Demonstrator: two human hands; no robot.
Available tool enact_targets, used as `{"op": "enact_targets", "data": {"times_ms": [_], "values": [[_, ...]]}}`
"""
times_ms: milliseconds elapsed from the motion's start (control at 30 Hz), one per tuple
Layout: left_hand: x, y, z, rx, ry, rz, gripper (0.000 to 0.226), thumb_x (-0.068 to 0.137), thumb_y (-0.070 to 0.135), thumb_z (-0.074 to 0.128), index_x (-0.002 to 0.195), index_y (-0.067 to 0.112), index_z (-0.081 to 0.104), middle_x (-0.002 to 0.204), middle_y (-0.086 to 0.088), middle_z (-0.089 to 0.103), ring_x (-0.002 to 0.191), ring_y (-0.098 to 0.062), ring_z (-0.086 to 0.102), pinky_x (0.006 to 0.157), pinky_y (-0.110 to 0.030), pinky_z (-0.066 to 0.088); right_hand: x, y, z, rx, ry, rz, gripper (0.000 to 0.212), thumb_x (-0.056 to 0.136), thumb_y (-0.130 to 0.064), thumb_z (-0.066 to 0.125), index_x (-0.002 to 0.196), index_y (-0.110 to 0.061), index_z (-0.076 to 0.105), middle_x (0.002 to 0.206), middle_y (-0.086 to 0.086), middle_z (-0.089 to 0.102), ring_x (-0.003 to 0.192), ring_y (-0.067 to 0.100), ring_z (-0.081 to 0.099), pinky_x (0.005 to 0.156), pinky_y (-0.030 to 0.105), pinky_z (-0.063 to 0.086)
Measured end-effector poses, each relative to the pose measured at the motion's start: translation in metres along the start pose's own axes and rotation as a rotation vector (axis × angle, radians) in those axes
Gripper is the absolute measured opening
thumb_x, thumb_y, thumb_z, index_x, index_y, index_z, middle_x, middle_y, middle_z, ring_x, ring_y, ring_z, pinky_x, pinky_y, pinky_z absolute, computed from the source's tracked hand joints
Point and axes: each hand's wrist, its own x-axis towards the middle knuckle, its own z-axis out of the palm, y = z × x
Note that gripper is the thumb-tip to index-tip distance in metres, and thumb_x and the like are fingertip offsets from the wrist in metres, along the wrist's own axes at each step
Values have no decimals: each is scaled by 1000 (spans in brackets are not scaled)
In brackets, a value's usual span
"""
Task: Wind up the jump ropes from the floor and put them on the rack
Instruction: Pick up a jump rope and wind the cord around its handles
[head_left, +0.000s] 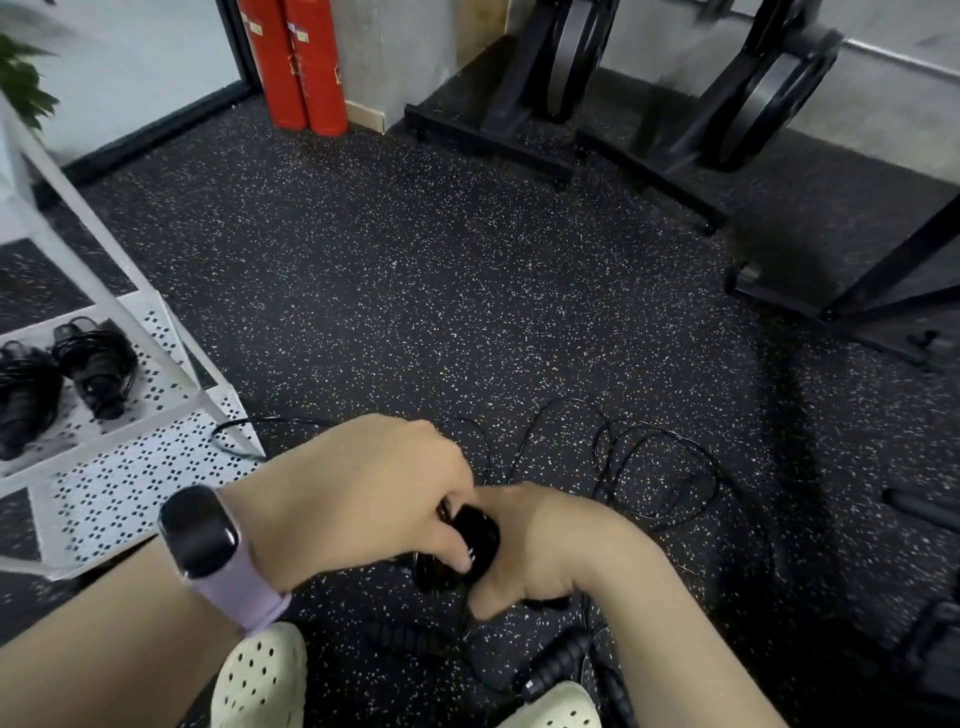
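Both my hands meet low in the frame over the speckled floor. My left hand (363, 493), with a watch on its wrist, and my right hand (540, 545) both grip the black handles of a jump rope (475, 540). Its thin black cord (649, 467) lies in loose loops on the floor beyond my hands. More black rope handles (558, 662) lie on the floor between my feet. Two wound-up jump ropes (96, 366) rest on the white perforated rack shelf (166, 364) at the left.
Two red cylinders (298, 67) stand by the far wall. Black exercise machines (727, 114) with long floor bars fill the back right. My pale perforated shoes (260, 680) are at the bottom. A green plant (21, 78) shows top left.
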Motion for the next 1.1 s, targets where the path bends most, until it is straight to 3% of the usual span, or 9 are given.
{"op": "enact_targets", "data": {"times_ms": [133, 233, 333, 467, 500, 567, 633, 867, 1100], "values": [[9, -20, -4, -661, -132, 24, 48, 64, 60, 87, 73, 18, 66, 65, -4, 68, 58, -11, 60, 63, -36, 51, -9, 5, -6, 214, -195, -278, 28, 77, -21, 86, 90, -36, 66, 83, -18, 68, 78, 8, 64, 76, 28, 55], [18, -27, -4, -951, -128, 222, 61, 71, 76, 73, 68, 16, 63, 59, 2, 56, 55, -15, 49, 58, -25, 42, -8, 7, -6, 582, -267, -510, 35, 73, -18, 80, 99, -3, 64, 84, 0, 65, 73, 33, 58, 75, 51, 52], [25, -30, -7, -1209, -94, 149, 66, 95, 56, 56, 72, -6, 55, 59, -7, 51, 50, -16, 47, 57, -19, 46, -6, 10, -9, 860, -265, -598, 39, 73, -12, 71, 106, 4, 56, 78, -6, 62, 65, 14, 56, 63, 28, 50], [30, -40, -2, -1059, 67, -256, 34, 109, 27, 47, 84, 6, 57, 78, -7, 65, 71, -18, 64, 69, -17, 37, -1, 23, -7, 1159, -58, -589, 57, 71, -10, 78, 120, -4, 50, 82, 3, 63, 57, 11, 53, 50, 20, 45], [30, -37, -1, -911, 52, -290, 36, 109, 34, 44, 82, 14, 57, 75, -1, 60, 65, -16, 58, 63, -20, 32, 3, 26, -6, 1275, 22, -598, 65, 66, -16, 85, 119, -4, 48, 83, 6, 63, 55, 11, 52, 47, 20, 43], [31, -26, -4, -959, 47, -238, 52, 106, 54, 35, 65, 23, 41, 58, 5, 33, 49, -14, 28, 48, -24, 23, 8, 29, -10, 1535, 102, -658, 72, 63, -25, 92, 116, -4, 49, 85, 9, 60, 52, 11, 50, 44, 20, 40], [32, -20, -6, -964, 150, -210, 53, 106, 56, 32, 64, 25, 35, 55, 7, 25, 48, -14, 20, 44, -26, 21, 13, 29, -15, 1703, 107, -651, 66, 61, -26, 93, 111, -6, 54, 85, 8, 59, 51, 10, 47, 42, 20, 38], [25, -23, 4, -889, 224, -279, 46, 108, 44, 41, 83, 18, 68, 51, 8, 41, 46, -14, 35, 50, -29, 29, 19, 21, -17, 1637, 171, -467, 40, 68, -23, 76, 101, -12, 57, 84, 5, 57, 52, 12, 43, 42, 21, 35], [8, -31, 3, -1016, 313, -325, 26, 102, 33, 62, 88, 16, 76, 50, 13, 52, 45, -8, 49, 43, -24, 38, 19, 17, -15, 1549, 268, -388, 39, 68, -27, 78, 97, -14, 56, 82, 7, 60, 52, 15, 46, 42, 23, 36]]}}
